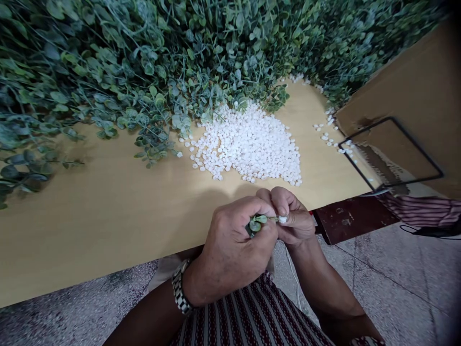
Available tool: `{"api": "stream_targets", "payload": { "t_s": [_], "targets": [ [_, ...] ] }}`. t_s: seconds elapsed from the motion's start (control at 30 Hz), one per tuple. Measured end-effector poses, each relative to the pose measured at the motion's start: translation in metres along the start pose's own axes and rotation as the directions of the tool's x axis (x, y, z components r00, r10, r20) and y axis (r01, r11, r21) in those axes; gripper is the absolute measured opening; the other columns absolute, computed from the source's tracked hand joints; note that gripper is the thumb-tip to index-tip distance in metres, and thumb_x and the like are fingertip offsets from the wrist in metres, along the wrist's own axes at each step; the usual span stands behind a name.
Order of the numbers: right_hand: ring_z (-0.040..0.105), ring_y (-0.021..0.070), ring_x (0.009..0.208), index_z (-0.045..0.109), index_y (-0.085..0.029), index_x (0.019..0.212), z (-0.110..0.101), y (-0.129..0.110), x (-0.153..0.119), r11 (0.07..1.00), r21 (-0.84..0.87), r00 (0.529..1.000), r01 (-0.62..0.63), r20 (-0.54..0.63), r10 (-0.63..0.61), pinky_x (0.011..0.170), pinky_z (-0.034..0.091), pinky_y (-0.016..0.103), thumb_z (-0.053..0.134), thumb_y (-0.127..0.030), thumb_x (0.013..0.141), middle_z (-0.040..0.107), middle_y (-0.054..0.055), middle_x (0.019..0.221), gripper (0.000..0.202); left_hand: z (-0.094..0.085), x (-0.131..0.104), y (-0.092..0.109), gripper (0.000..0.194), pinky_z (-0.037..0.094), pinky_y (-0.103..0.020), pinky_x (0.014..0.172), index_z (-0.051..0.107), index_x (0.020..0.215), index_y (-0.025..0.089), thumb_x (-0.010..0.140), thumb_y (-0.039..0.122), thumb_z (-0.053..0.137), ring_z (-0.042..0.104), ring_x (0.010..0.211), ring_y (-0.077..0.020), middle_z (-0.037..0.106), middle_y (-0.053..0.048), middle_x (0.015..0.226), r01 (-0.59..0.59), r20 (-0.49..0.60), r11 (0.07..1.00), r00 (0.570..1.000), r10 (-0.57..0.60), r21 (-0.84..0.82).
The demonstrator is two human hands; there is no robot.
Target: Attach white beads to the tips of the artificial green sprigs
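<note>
My left hand [239,242], with a metal watch on its wrist, is closed around a small sprig of artificial green leaves [256,223]. The sprig's thin stem points to the right, out from between my fingers. At the end of that stem, my right hand [297,221] pinches a small white plastic cap [283,219] between thumb and finger. Both hands meet in front of the table's near edge. Just beyond them lies a heap of small white plastic caps [252,144] on the wooden tabletop [118,206].
A dense mass of artificial greenery [162,57] covers the back of the table. On the right stands a cardboard box [414,96] beside a thin black rectangular frame [414,134]. Loose caps [327,139] lie scattered nearby. Striped cloth [425,209] shows below the box.
</note>
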State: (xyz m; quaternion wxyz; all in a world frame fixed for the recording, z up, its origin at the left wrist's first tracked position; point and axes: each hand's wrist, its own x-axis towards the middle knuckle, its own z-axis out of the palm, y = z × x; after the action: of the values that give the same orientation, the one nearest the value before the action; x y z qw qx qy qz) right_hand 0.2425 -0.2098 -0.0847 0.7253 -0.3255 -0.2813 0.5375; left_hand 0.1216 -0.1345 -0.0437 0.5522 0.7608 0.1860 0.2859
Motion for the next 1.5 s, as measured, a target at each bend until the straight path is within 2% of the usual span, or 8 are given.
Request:
{"api": "stream_targets", "payload": {
  "t_s": [0.17, 0.33, 0.5, 0.7, 1.1, 1.33, 1.5],
  "targets": [
    [0.036, 0.0094, 0.052, 0.054, -0.02, 0.058, 0.002, -0.001, 0.001, 1.0, -0.017, 1.0, 0.015, 0.018, -0.015, 0.05, 0.032, 0.02, 0.072, -0.021, 0.067, 0.038, -0.004, 0.057, 0.02, 0.0, -0.001, 0.0, 0.015, 0.036, -0.013, 0.045, 0.057, 0.064, 0.014, 0.067, 0.0, 0.053, 0.041, 0.048, -0.004, 0.051, 0.005, 0.055, -0.006, 0.003, 1.0, 1.0, 0.006, 0.006],
    [0.038, 0.0096, 0.053, 0.058, -0.021, 0.061, 0.0, -0.001, 0.0, 1.0, -0.001, 0.999, 0.004, 0.033, -0.004, 0.05, 0.031, 0.021, 0.071, -0.02, 0.067, 0.04, -0.004, 0.058, 0.014, 0.0, 0.0, 0.001, 0.015, 0.036, -0.012, 0.046, 0.057, 0.063, 0.013, 0.067, -0.001, 0.053, 0.042, 0.049, -0.0033, 0.052, 0.005, 0.055, -0.031, -0.006, 0.999, 1.0, 0.031, -0.016],
    [0.038, 0.0104, 0.053, 0.058, -0.021, 0.06, 0.001, -0.001, 0.001, 0.999, -0.054, 1.0, -0.005, 0.008, 0.005, 0.049, 0.03, 0.022, 0.071, -0.021, 0.067, 0.043, -0.003, 0.057, 0.015, -0.002, 0.0, 0.0, 0.016, 0.038, -0.014, 0.048, 0.058, 0.066, 0.013, 0.066, -0.002, 0.051, 0.044, 0.049, -0.0041, 0.053, 0.005, 0.055, -0.029, 0.006, 1.0, 1.0, 0.03, -0.008],
    [0.039, 0.0104, 0.054, 0.057, -0.02, 0.062, 0.001, 0.0, 0.0, 0.996, -0.091, 0.999, 0.007, 0.035, -0.004, 0.05, 0.031, 0.022, 0.069, -0.023, 0.07, 0.042, -0.003, 0.058, 0.016, -0.005, -0.001, -0.003, 0.017, 0.039, -0.015, 0.048, 0.059, 0.066, 0.014, 0.067, -0.002, 0.051, 0.045, 0.049, -0.0049, 0.055, 0.004, 0.057, -0.046, 0.029, 0.999, 0.998, 0.047, -0.01],
    [0.044, 0.0106, 0.061, 0.059, -0.018, 0.076, -0.003, 0.003, -0.004, 0.981, -0.169, 0.992, 0.095, 0.095, -0.079, 0.055, 0.035, 0.025, 0.062, -0.019, 0.079, 0.048, 0.0, 0.07, 0.005, -0.01, -0.001, -0.004, 0.018, 0.039, -0.017, 0.047, 0.06, 0.065, 0.015, 0.07, -0.001, 0.052, 0.047, 0.048, -0.006, 0.057, 0.003, 0.056, -0.013, 0.043, 1.0, 0.999, 0.013, 0.004],
    [0.048, 0.0113, 0.063, 0.058, -0.019, 0.078, -0.002, 0.003, -0.006, 0.947, -0.296, 0.992, 0.12, 0.063, -0.106, 0.057, 0.04, 0.026, 0.061, -0.021, 0.081, 0.049, 0.0, 0.072, 0.005, -0.009, -0.002, -0.011, 0.016, 0.038, -0.016, 0.048, 0.061, 0.065, 0.013, 0.07, -0.001, 0.053, 0.047, 0.048, -0.0055, 0.056, 0.003, 0.055, -0.032, 0.027, 0.999, 0.999, 0.031, 0.039],
    [0.047, 0.0119, 0.063, 0.056, -0.02, 0.079, 0.001, 0.005, -0.005, 0.893, -0.403, 0.98, 0.2, 0.081, -0.183, 0.057, 0.04, 0.026, 0.058, -0.02, 0.083, 0.049, 0.0, 0.07, 0.004, -0.007, -0.005, -0.012, 0.016, 0.04, -0.015, 0.05, 0.061, 0.067, 0.012, 0.07, -0.002, 0.053, 0.05, 0.05, -0.0053, 0.06, 0.002, 0.059, -0.052, -0.007, 0.998, 0.999, 0.052, 0.03]
  ]
}}
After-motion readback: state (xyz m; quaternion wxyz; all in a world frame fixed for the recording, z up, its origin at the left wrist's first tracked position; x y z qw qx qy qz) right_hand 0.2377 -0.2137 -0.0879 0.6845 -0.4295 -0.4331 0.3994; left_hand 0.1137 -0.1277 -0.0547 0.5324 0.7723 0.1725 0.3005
